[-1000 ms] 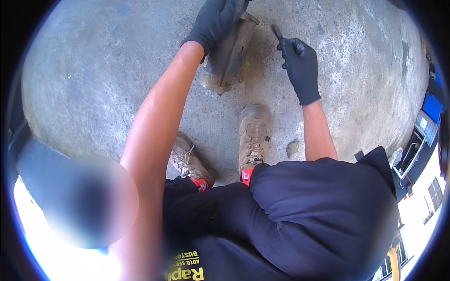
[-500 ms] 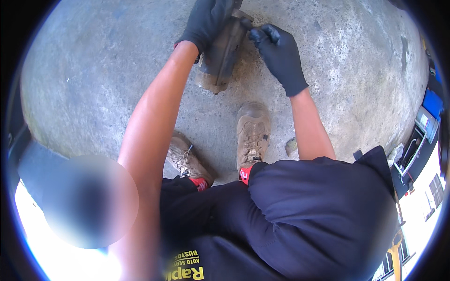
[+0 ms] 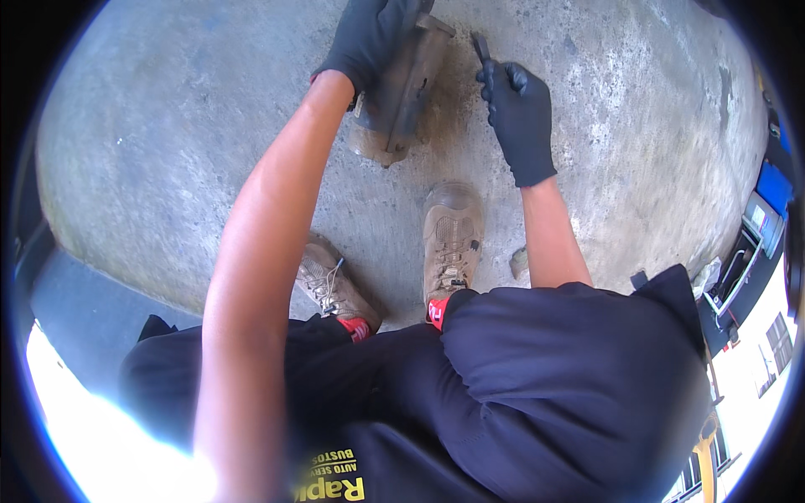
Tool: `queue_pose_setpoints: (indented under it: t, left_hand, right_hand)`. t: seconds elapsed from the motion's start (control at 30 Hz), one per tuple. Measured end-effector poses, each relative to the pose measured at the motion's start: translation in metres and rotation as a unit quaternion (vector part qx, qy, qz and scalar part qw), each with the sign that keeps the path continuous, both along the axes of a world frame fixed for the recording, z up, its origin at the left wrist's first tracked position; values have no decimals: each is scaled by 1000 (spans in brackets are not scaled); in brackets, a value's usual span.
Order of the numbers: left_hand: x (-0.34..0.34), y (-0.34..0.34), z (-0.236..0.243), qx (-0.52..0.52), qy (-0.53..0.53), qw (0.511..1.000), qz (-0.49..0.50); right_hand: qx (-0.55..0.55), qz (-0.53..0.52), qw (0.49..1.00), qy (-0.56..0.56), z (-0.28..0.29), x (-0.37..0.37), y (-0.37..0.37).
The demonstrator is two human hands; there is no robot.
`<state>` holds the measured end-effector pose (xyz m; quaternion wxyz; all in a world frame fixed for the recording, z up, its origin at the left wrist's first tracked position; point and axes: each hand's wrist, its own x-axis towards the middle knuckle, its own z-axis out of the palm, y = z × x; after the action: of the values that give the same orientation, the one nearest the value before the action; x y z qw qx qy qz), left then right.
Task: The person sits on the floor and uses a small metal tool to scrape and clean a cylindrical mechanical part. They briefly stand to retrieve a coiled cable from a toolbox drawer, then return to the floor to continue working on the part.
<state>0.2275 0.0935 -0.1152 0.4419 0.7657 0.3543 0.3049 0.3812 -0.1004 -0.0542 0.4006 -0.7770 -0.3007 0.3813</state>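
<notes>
- Gripping a thin dark tool (image 3: pixel 480 48) was your black-gloved right hand (image 3: pixel 520 116).
- Your black-gloved left hand (image 3: pixel 366 44) touched a grimy metal cylinder (image 3: pixel 401 105); I couldn't tell its grip.

R hand (image 3: pixel 520 121), w/ dark tool (image 3: pixel 480 46), has been pulled back to the R; approx. ½ s ago the tool was held at the upper R edge of the grey cyl. (image 3: pixel 402 105), now a gap is left btwn. Tool tip is now pointed away from wearer, prev. turned L. At lower L, dark clothing (image 3: pixel 163 369) is now seen where view was blurred b4.
</notes>
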Motion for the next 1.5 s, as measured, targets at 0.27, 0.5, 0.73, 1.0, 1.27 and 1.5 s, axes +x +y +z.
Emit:
queue_pose_setpoints:
  t: [0.27, 0.5, 0.73, 1.0, 1.27, 1.5]
  left_hand:
    - [-2, 1, 7, -56, 5, 998, -5]
    - [-3, 9, -9, 14, -19, 1000, -1]
    - [3, -1, -9, 50, -17, 999, -1]
    - [-4, 4, -7, -36, 38, 998, -20]
    - [4, 2, 9, -44, -64, 996, -34]
    - [5, 6, 1, 24, -37, 998, -38]
  right_hand:
    - [-93, -44, 921, 375, 56, -56, -4]
    - [-20, -87, 876, 473, 43, -42, 19]
    - [-70, -71, 862, 497, 69, -35, 2]
    - [-165, -43, 783, 598, 54, -60, -27]
    - [-51, -74, 877, 473, 38, -60, -3]
    - [8, -48, 909, 415, 61, -41, -7]
